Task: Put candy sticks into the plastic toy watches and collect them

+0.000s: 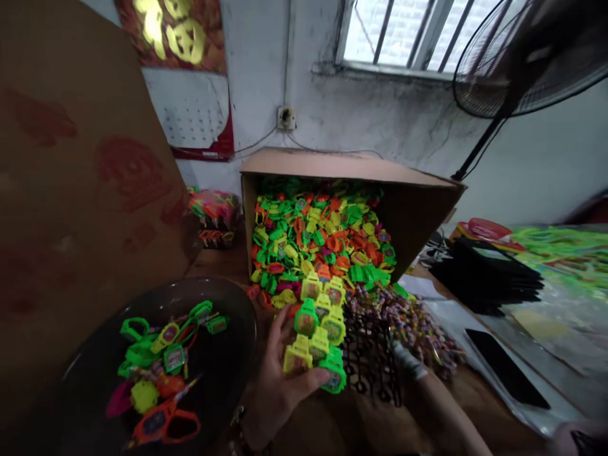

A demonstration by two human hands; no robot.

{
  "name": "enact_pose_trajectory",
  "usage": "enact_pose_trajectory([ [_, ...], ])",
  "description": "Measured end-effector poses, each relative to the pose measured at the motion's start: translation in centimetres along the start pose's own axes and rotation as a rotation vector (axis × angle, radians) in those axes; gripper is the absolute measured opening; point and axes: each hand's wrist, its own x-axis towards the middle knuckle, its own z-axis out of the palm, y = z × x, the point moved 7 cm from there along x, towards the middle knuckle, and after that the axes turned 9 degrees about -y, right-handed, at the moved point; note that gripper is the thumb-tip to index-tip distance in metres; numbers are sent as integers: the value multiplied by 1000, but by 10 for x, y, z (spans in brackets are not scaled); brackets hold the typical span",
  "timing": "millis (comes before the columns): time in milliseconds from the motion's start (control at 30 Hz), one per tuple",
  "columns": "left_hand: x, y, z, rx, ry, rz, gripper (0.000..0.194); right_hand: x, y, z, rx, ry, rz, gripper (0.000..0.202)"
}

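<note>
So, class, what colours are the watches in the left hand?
The watches are mostly yellow, with some green; best seen in the head view.

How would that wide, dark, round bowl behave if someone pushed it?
The bowl probably resists tipping, being so wide. It looks stiff, keeping an even, round outline. The bright plastic toy watches inside might slide, since they lie scattered.

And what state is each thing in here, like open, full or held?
Left hand: closed around toy watches.
Toy watches: bunched, held.
Right hand: by a black lattice, grip unclear.
Cardboard box: open toward the person, heaped with loose watches.
Bowl: upright, partly filled.
Black slab, maybe a phone: flat, dark.
Fan: can't tell if running.
Window: barred, bright.
</note>
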Motion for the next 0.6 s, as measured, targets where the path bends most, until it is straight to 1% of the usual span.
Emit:
enact_pose_trajectory([
  [67,7,3,-1,-7,5,75,92,-1,4,12,60,-70,46,53],
  [100,11,6,-3,5,32,129,90,-2,2,18,94,-79,62,52],
  [200,19,13,-11,95,168,292,81,-2,-16,36,196,-26,12,55],
  [267,19,14,-14,142,260,358,76,1,-29,49,237,0,-22,61],
  [367,14,4,-16,158,345,377,69,6,-41,65,255,19,-68,67],
  [433,9,-7,-16,175,384,371,67,9,-44,70,251,39,-109,67],
  [533,4,-19,-18,199,404,366,62,12,-45,74,219,56,-140,65],
  [600,2,-21,-20,211,400,364,62,12,-45,76,208,52,-137,64],
])
